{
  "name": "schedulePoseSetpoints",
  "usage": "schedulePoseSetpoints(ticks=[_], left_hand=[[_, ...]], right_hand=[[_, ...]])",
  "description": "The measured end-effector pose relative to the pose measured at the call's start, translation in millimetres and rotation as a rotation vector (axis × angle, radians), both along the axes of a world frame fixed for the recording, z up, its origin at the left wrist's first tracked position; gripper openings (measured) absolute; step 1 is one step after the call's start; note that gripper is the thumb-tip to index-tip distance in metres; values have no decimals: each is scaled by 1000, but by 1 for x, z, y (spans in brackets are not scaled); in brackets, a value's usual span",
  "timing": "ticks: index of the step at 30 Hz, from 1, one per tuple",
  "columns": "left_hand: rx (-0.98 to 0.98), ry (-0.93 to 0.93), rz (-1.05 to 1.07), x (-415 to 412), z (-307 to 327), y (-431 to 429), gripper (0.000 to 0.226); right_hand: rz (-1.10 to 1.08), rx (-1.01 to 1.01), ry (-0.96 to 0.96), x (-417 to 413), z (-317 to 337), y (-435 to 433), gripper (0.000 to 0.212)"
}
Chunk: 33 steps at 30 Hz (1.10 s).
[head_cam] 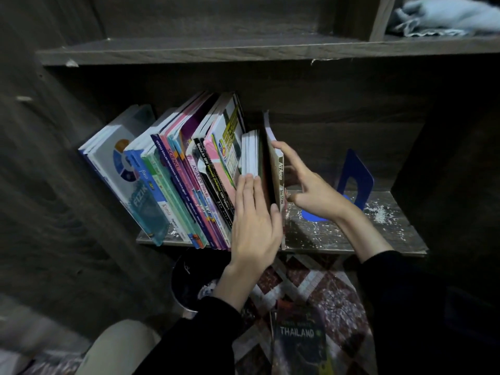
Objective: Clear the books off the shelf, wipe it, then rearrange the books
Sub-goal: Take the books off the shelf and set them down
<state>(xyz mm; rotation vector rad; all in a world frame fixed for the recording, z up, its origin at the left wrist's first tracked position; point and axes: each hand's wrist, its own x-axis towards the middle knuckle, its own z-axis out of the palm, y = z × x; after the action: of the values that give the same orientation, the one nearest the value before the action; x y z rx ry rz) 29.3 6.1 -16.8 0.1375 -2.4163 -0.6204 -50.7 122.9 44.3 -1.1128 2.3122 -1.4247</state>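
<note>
Books [189, 171] leaning left could slide off the near edge of the shelf [338, 235] if my flat left hand [254, 220] and spread right hand [311, 190], merely pressing the olive-spined book [280, 174], slip.

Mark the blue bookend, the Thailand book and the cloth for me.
blue bookend [361, 169]: head view, upright plate.
Thailand book [300, 347]: head view, front cover.
light blue cloth [446, 17]: head view, middle of the bundle.

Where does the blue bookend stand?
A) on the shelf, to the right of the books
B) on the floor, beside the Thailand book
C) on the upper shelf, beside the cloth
A: the blue bookend stands upright on the shelf, right of the books.
</note>
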Motion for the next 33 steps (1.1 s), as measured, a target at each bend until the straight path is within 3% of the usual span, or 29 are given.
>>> schedulePoseSetpoints(ticks=[8,15,18,23,28,33], left_hand=[[195,208,-76,11,-23,-3,53],[499,258,153,0,-25,32,61],[434,282,226,-6,-19,36,70],[237,167,328,-15,-13,31,89],[271,129,339,-19,-8,26,94],[250,228,230,-8,-10,16,99]], right_hand=[[114,99,-5,-8,0,-26,104],[133,100,-54,-11,2,-25,107],[145,124,-80,-13,5,-21,108],[135,8,-210,-22,-2,-6,111],[148,-46,-241,-26,-21,-1,111],[-138,-347,-349,-33,-37,-6,90]])
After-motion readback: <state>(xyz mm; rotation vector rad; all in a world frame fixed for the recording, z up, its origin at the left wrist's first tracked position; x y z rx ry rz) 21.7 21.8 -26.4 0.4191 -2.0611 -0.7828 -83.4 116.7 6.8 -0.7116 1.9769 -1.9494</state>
